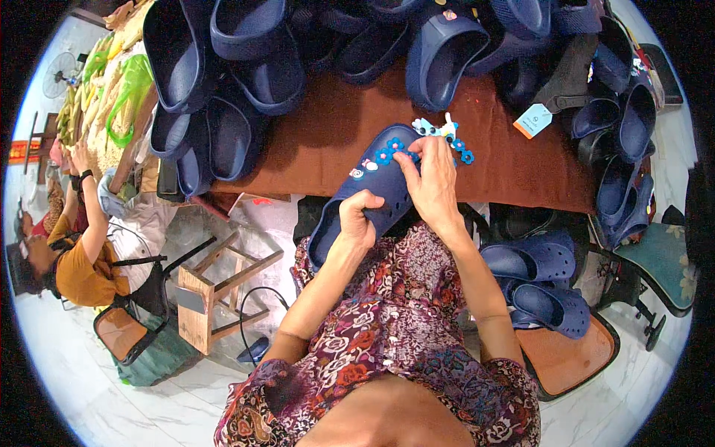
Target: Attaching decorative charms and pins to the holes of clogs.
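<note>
A navy blue clog point(372, 186) lies tilted across my lap and the table's near edge. My left hand point(360, 218) is closed round its side, thumb on the upper. Blue flower charms point(384, 156) and small white-and-pink charms point(357, 173) sit on the clog's upper. Over its far right part, my right hand point(433, 179) pinches with thumb and forefinger; bright blue like a flower charm shows at the fingertips, mostly hidden. Just beyond that hand, white and light blue charms point(426, 128) and more blue flower charms point(467, 156) lie on the brown tabletop point(320, 141).
Many navy clogs point(439, 63) crowd the table's far side and both ends. A paper tag point(533, 119) lies at right. More clogs point(547, 305) rest on an orange chair point(573, 354). A wooden stool point(216, 290) stands at left; another person point(86, 261) works beyond it.
</note>
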The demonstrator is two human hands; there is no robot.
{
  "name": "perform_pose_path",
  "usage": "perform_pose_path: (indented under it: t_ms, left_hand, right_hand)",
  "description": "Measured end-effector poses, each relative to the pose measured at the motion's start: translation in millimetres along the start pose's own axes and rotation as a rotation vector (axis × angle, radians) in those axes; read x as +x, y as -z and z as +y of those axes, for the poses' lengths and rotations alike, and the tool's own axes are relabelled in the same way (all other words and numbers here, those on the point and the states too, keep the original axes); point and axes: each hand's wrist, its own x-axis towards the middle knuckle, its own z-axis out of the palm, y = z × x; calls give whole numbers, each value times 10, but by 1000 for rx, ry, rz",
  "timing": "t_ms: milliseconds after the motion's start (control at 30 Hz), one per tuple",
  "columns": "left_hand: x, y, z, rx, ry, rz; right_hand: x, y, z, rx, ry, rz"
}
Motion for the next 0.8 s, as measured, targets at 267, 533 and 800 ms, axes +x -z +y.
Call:
perform_pose_path:
  t_ms: [267, 533, 800]
  left_hand:
    - [-29, -84, -12, -25, 11, -15]
    - [-10, -29, -53, -11, -60, 6]
    - [1, 81, -93, 8, -42, 72]
  right_hand:
    - [-55, -133, 58, -18, 70, 142]
    - [-147, -191, 174, 106, 55, 247]
    - [-146, 80, 533, -37, -150, 301]
